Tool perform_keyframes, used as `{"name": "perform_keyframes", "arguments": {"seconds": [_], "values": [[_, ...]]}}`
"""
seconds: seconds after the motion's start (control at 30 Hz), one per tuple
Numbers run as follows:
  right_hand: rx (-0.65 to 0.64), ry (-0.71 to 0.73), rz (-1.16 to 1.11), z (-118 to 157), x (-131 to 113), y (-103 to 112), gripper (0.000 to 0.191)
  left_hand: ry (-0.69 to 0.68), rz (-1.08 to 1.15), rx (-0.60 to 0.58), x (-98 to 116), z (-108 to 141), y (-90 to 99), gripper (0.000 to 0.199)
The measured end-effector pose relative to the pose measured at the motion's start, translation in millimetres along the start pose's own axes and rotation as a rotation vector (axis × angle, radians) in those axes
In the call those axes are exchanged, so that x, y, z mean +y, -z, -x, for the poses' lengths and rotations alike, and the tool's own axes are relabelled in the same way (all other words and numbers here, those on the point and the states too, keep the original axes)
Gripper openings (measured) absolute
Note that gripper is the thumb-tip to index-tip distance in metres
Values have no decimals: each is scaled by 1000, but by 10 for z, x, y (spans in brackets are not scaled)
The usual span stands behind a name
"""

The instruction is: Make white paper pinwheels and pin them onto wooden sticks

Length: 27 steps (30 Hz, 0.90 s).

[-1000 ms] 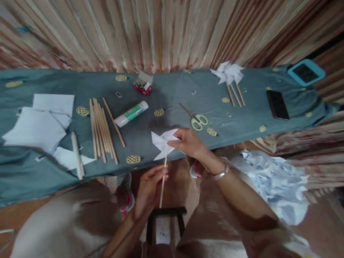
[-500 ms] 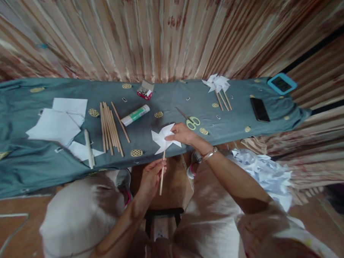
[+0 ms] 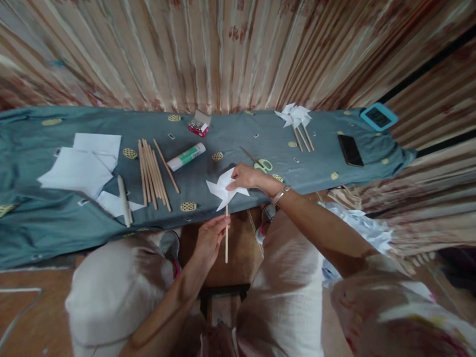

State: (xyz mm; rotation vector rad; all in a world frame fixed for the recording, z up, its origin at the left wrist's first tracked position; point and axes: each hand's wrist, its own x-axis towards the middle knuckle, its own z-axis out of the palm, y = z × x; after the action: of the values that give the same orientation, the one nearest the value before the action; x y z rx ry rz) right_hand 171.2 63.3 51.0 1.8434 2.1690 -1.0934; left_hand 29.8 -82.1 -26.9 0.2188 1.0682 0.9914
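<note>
A white paper pinwheel [image 3: 223, 190] on a wooden stick [image 3: 226, 241] is held between my two hands, just over the table's near edge. My left hand [image 3: 212, 236] is closed around the stick below the paper blades. With its thumb and fingers, my right hand [image 3: 244, 179] pinches the middle of the pinwheel; the centre is hidden under the thumb. Green-handled scissors [image 3: 262, 164] lie just beyond my right hand. A glue stick [image 3: 187, 157] and a loose wooden stick [image 3: 166, 165] rest to the left of the pinwheel.
Several wooden sticks [image 3: 153, 175], white paper sheets [image 3: 78, 169] and a white pen [image 3: 123, 200] lie on the left of the cloth. Farther back are a small red box [image 3: 199, 125] and finished pinwheels [image 3: 294, 116]. A phone [image 3: 350, 150] and blue-framed device [image 3: 378, 117] sit right.
The view has shifted slightly. Both hands keep their hold on the pinwheel, and its stick has tilted a little, the lower end swinging to the right.
</note>
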Motion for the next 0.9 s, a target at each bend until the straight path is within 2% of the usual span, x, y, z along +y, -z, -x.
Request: {"name": "perform_keyframes", "arguments": {"seconds": [0.23, 0.67, 0.9], "values": [[-37, -4, -57, -23, -26, 17, 7, -8, -9, -1, 10, -5, -30, 28], [-93, -52, -141, -59, -61, 24, 18, 0, -18, 3, 38, -26, -59, 31], [-82, -63, -126, -29, -99, 28, 13, 21, -30, 11, 57, -29, -67, 33]]}}
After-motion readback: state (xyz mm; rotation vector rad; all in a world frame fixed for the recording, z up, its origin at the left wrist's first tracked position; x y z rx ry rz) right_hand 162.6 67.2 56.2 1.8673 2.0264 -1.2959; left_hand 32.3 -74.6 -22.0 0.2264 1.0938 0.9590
